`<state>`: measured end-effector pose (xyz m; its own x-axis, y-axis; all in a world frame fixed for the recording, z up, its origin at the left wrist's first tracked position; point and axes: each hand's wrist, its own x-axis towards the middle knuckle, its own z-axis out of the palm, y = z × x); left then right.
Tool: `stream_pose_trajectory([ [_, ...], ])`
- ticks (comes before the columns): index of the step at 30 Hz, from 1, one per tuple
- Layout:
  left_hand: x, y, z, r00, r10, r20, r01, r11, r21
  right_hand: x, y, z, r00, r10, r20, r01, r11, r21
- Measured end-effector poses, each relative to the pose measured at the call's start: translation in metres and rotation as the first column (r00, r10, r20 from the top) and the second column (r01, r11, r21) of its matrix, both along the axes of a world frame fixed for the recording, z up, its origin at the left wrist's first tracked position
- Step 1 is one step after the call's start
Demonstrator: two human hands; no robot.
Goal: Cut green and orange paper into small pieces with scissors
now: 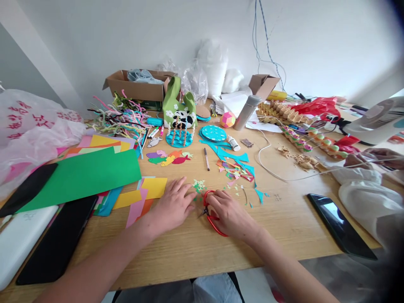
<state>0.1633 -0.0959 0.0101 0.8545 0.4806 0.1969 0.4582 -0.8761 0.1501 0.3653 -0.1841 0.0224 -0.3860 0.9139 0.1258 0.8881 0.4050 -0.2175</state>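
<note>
My right hand (229,213) is closed on the handles of red-handled scissors (219,227), whose short dark blades point left, low over the wooden table. My left hand (175,203) lies palm down with its fingers apart, beside yellow paper pieces (154,188), and appears to hold nothing. Small green paper scraps (199,185) lie just beyond and between my two hands. Further back are several coloured paper fish (170,158). To the right of them lie a pen (206,159) and a scatter of blue and mixed paper offcuts (236,168).
On the left sit a large green sheet (88,176), a black phone-like slab (59,242) and a white one (25,244). A phone (339,225) lies on the right, near another person's hands (374,158). A white cable (268,172) crosses the table. A grey bottle (248,112) stands behind.
</note>
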Motion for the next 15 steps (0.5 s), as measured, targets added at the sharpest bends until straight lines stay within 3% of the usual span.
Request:
stream_pose_trajectory([
  [4,-0.010,-0.002,0.003,1.000,0.002,-0.016,-0.002,1.000,-0.017,-0.008,-0.008,0.003,0.996,0.092,0.005,-0.092,0.995,-0.040],
  [8,-0.006,-0.003,-0.003,1.000,-0.022,-0.010,0.022,1.000,-0.017,-0.011,0.003,-0.001,0.997,0.039,0.060,-0.040,0.999,0.016],
  [11,-0.004,0.001,-0.006,0.999,0.010,0.040,-0.009,1.000,-0.015,-0.015,0.008,-0.002,0.996,0.001,0.093,-0.006,0.999,0.050],
  [15,-0.010,0.008,-0.006,0.986,0.065,0.154,-0.055,0.996,-0.071,-0.025,0.003,0.001,0.994,0.093,0.061,-0.094,0.996,0.004],
])
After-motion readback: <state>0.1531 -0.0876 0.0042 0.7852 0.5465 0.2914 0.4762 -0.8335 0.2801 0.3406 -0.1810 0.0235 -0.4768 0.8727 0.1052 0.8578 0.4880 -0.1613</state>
